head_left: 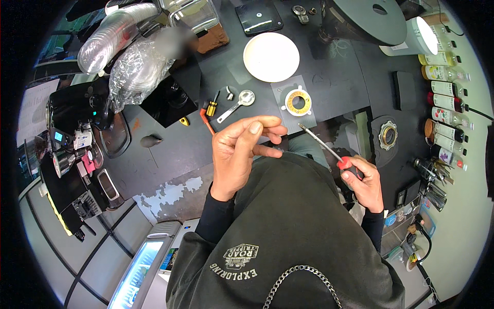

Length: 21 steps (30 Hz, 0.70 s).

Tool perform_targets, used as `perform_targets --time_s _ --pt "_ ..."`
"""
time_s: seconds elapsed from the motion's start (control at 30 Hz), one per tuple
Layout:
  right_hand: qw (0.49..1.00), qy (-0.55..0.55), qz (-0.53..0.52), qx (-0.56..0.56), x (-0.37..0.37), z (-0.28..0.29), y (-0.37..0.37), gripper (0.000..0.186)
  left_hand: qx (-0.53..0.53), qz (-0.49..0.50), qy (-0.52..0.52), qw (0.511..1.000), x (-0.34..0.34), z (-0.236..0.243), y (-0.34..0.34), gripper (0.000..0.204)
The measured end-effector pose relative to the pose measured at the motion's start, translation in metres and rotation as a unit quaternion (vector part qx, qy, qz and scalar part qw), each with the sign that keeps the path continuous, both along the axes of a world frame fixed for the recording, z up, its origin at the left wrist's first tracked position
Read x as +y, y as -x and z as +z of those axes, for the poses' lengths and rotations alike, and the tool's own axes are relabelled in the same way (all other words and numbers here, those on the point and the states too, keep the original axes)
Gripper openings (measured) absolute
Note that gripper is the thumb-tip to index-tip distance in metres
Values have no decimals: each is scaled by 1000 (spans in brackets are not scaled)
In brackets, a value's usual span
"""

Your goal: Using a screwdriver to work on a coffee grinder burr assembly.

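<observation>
Screwdriver (pixel 324 146) in your right hand (pixel 366 184), over the near side of the dark table (pixel 329 67), runs on a slant: its red and black handle sits at the lower right, and the long metal shaft points forward and to your left. The tip shows against the near edge of a grey sheet (pixel 282 92), just short of the white and brass-coloured ring (pixel 307 104) lying there; how high the tip stands over the sheet, you cannot tell from this view. Your right fingers and thumb are wrapped around the handle, pinching it firmly, with the shaft left bare.

Your left hand (pixel 236 154) is raised to the left of the tip, well apart from the handle. Its fingers are curled and point to your right, with the thumb laid near the index finger; whether they press together on something small cannot be told.

The ring lies flat, its round opening facing up. Beyond it is a round white dish (pixel 271 57). To its left, a metal spoon (pixel 238 106) lies slantwise, bowl pointing away from you and to the right. Near the spoon's handle end is a short yellow and black screwdriver (pixel 212 107), also lying slantwise.
</observation>
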State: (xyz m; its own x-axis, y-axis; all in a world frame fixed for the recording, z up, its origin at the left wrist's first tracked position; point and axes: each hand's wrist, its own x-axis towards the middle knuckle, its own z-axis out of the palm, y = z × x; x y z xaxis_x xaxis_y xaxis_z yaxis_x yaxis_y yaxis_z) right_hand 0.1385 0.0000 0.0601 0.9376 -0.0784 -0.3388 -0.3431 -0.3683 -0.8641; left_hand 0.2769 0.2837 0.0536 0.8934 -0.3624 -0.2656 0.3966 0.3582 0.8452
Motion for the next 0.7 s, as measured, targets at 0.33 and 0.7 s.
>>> perform_targets --time_s 0.33,0.7 --pt "1000 18 -13 19 1 0 1 29 -39 16 -93 995 -5 -27 3 17" --pt "987 69 -82 117 0 4 -1 34 -314 -11 -379 870 -59 -126 -8 51"
